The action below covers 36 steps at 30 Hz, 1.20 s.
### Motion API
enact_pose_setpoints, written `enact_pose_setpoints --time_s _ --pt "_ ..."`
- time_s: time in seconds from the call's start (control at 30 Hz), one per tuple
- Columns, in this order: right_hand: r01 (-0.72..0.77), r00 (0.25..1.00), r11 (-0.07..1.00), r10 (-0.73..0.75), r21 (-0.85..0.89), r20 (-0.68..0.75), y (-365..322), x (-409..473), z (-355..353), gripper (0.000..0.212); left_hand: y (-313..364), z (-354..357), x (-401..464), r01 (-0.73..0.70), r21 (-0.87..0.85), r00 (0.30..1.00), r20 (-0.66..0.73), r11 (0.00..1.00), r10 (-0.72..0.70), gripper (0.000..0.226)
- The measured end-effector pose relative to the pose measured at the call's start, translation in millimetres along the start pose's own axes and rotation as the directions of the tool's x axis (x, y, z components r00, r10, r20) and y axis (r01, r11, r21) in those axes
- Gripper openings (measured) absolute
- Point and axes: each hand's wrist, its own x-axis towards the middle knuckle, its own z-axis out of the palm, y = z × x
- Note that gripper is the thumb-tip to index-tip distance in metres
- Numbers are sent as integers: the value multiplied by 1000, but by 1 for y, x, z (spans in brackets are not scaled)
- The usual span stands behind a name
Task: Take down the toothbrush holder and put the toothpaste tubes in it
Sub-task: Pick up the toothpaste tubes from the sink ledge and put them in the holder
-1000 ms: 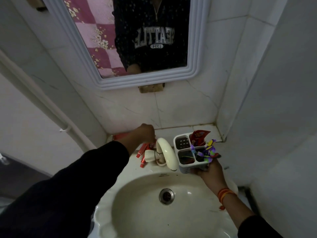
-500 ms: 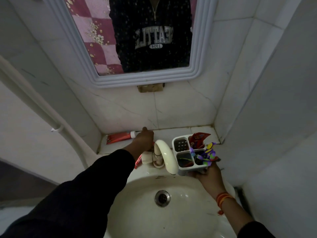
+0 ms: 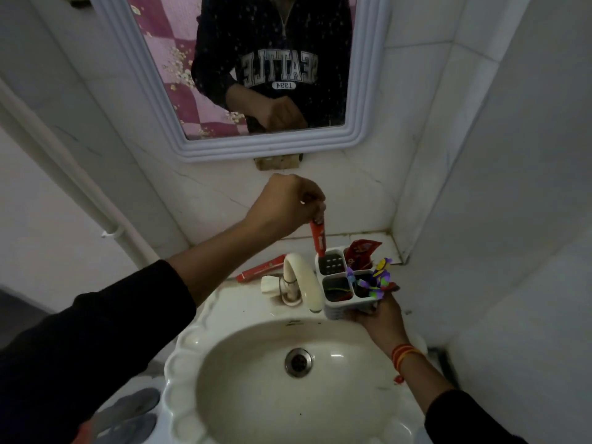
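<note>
A person's left hand (image 3: pixel 283 203) grips a red toothpaste tube (image 3: pixel 318 237) upright, its lower end at the rim of the back-left compartment of a white toothbrush holder (image 3: pixel 339 291). The right hand (image 3: pixel 379 317) is closed around the holder's base, holding it above the sink's (image 3: pixel 198 341) right back edge, beside the tap (image 3: pixel 302 282). A second red tube (image 3: pixel 261 272) lies on the sink's back edge, left of the tap.

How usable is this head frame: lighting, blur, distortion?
Head view: dim and underexposed, sleeves nearly black; wide-angle bending curves the mirror frame and wall pipe; the toothpaste tube in the left hand is slightly soft; small glints on the sink.
</note>
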Motion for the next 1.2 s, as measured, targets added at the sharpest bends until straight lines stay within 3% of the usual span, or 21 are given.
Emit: enact_pose_setpoints --time_s 0.13,0.27,0.33,0.53,0.77,0.83,1.03,1.2 --pt "21 1000 999 -22 33 11 3 0 0 70 21 17 -11 -72 103 977 208 992 49 20" --pt "-10 1000 995 7 98 28 3 1 1 67 24 36 -23 -105 153 953 297 983 55 19" --pt "-10 999 995 6 103 41 4 2 1 61 23 37 -25 -89 133 955 293 987 46 19" --pt "13 1000 999 -13 32 -2 7 2 1 72 38 19 -24 -124 63 983 147 990 113 20" --pt "11 1000 1000 -11 2 -10 8 3 2 71 55 9 -26 -194 131 976 130 972 177 22" --pt "-2 1000 1000 2 -1 -5 8 4 2 71 54 11 -25 -177 144 977 142 974 157 21" --pt "-8 1000 997 6 73 16 7 2 2 58 38 42 -33 -103 187 923 383 977 24 19" --pt "20 1000 999 -19 48 -12 5 2 4 64 15 27 -16 26 53 970 240 998 -38 17"
